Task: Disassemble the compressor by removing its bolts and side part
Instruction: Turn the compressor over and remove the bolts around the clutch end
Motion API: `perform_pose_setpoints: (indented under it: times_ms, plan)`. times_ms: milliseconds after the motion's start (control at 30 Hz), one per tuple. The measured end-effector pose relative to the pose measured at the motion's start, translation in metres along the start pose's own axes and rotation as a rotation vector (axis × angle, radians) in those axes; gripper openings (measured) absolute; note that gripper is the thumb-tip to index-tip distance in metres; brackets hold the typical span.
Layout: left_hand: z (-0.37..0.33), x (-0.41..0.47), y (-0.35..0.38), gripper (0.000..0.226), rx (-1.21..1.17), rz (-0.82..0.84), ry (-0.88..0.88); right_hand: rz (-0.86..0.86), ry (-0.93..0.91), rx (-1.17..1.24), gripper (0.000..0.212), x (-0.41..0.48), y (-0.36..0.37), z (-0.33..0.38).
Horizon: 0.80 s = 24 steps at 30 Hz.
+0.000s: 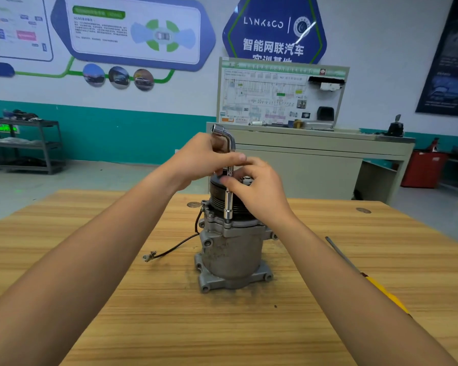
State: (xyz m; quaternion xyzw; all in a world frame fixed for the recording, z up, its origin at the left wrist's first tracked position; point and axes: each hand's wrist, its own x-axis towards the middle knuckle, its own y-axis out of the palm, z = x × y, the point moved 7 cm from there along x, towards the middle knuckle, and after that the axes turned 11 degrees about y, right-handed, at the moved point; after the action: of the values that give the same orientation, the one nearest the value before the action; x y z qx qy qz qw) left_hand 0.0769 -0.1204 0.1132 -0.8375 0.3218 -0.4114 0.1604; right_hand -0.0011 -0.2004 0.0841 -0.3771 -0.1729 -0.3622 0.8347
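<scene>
While the compressor (232,249) stands upright on the bench (90,260), the left hand (204,157) grips the bend of an L-shaped socket wrench (228,203) set vertically on its upper flange. The right hand (257,191) pinches the shaft; a yellow-handled screwdriver (373,282) lies at 3 o'clock.

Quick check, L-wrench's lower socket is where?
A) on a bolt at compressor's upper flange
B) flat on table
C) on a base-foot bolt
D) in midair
A: the L-wrench stands upright, socket seated on the upper flange of the compressor, left hand and right hand holding it.
</scene>
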Motion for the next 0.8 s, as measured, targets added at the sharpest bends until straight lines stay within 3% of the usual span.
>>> perform_pose_setpoints:
  times_ms: [67, 133, 200, 300, 400, 567, 667, 800]
  plan:
    - [0.001, -0.006, 0.005, 0.008, -0.129, 0.110, -0.014, 0.046, -0.028, -0.033, 0.022, 0.002, 0.001, -0.001]
    - [0.001, -0.012, 0.004, 0.017, -0.200, 0.192, -0.010, 0.112, -0.034, -0.025, 0.025, 0.002, 0.002, -0.003]
    - [0.003, -0.012, -0.002, 0.020, -0.157, 0.159, 0.009, 0.136, -0.022, -0.013, 0.026, 0.003, 0.003, -0.006]
    - [0.002, -0.011, -0.001, 0.004, -0.105, 0.074, 0.033, 0.037, 0.035, 0.095, 0.023, 0.004, 0.000, -0.009]
    - [0.004, -0.009, 0.002, 0.012, -0.090, 0.040, 0.036, 0.000, 0.008, 0.141, 0.016, 0.004, 0.000, -0.005]
    - [0.000, -0.014, 0.002, 0.018, -0.137, 0.224, 0.032, 0.133, -0.030, 0.084, 0.020, 0.007, 0.002, -0.002]
    - [0.000, -0.013, -0.003, 0.018, -0.116, 0.165, 0.049, 0.153, -0.028, 0.033, 0.022, 0.008, 0.003, -0.004]
    - [0.003, -0.012, -0.003, 0.007, -0.117, 0.015, 0.042, 0.024, 0.055, 0.172, 0.014, 0.006, 0.000, -0.008]
